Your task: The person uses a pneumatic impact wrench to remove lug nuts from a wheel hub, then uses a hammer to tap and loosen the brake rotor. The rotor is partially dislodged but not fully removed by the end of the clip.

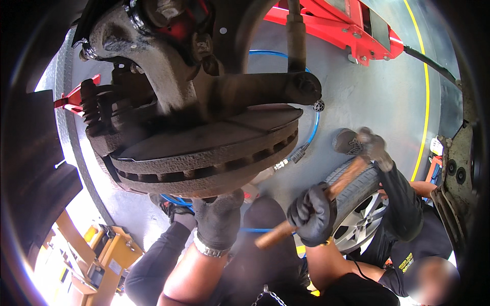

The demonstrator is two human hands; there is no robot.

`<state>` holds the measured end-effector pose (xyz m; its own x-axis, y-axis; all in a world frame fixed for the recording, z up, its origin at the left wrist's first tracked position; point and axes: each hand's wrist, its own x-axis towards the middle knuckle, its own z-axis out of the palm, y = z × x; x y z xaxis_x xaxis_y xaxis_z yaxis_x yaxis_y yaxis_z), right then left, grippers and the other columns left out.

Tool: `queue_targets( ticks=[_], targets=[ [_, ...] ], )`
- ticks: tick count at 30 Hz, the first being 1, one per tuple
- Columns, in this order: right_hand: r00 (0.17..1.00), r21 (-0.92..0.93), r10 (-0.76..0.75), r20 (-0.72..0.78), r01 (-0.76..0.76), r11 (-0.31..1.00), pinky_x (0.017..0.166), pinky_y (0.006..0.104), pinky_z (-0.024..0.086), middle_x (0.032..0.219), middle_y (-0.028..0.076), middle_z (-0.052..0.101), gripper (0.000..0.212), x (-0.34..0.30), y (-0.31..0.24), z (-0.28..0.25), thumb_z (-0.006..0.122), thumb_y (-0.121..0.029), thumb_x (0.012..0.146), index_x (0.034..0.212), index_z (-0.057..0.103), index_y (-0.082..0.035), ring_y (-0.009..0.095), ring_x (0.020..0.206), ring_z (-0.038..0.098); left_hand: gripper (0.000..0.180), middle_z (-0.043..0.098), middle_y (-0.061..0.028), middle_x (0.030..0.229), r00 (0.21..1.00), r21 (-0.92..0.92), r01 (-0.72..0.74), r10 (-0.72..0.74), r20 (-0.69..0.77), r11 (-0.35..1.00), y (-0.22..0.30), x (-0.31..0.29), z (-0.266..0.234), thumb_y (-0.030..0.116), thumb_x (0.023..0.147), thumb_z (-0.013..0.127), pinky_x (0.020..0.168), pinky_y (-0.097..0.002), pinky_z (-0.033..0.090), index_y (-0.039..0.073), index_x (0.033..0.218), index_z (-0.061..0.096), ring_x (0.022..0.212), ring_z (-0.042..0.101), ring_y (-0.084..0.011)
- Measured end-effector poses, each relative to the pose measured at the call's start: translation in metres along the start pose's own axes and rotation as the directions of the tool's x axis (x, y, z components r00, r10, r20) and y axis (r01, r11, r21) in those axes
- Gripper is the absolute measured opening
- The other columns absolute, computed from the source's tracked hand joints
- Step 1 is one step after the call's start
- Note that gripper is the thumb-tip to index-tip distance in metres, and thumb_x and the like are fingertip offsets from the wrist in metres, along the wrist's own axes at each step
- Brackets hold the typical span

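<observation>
Brake disc (204,148), rusty and vented, fills the centre and upper left of the frame, mounted under the knuckle and hub assembly (168,66); its face tilts, right edge higher. A coil spring (92,109) sits at its left.

Lower right: a removed wheel with tyre (360,209) lies on the grey floor (367,102), with another person (408,229) crouched beside it.

Left hand (220,220), gloved, is pressed up against the disc's lower rim, fingers curled on the edge. Right hand (312,214), gloved, is clenched round the wooden handle of a hammer (326,194).

Hammer's long axis runs from lower centre up to the right; its head (360,143) sits right of the disc's rim, just beside it, apart. The left hand is nearer the disc.

A blue air hose (311,132) loops behind.
</observation>
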<state>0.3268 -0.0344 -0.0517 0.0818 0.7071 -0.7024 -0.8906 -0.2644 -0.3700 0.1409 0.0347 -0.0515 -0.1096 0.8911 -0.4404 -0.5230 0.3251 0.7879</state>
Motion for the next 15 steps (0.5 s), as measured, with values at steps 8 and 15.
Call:
queue_targets(
  ticks=[8,15],
  targets=[
    [0.972,-0.764,0.212,-0.103,-0.214,0.609,0.046,0.032,0.044,0.052,0.001,0.051,0.029,-0.02,-0.017,0.008,0.061,0.002,0.088,0.065,0.052,-0.013,0.014,0.043,0.051,0.072,0.048,-0.0036,0.154,0.995,0.087,0.083,-0.087,0.044,0.993,0.0,-0.003,-0.009,0.029,0.088,0.076,0.121,-0.047,0.024,0.014,0.152,0.045,0.142,0.042,-0.0252],
    [0.871,-0.365,0.473,-0.134,-0.487,0.793,0.043,0.0313,0.041,0.056,0.003,0.055,0.022,-0.022,0.028,0.025,0.068,-0.005,0.09,0.073,0.055,-0.011,0.015,0.042,0.05,0.072,0.05,-0.0032,0.152,0.997,0.125,0.052,-0.059,0.051,0.991,-0.01,-0.004,-0.005,0.031,0.088,0.077,0.12,-0.0437,0.025,0.014,0.151,0.045,0.142,0.042,-0.0251]
  ],
)
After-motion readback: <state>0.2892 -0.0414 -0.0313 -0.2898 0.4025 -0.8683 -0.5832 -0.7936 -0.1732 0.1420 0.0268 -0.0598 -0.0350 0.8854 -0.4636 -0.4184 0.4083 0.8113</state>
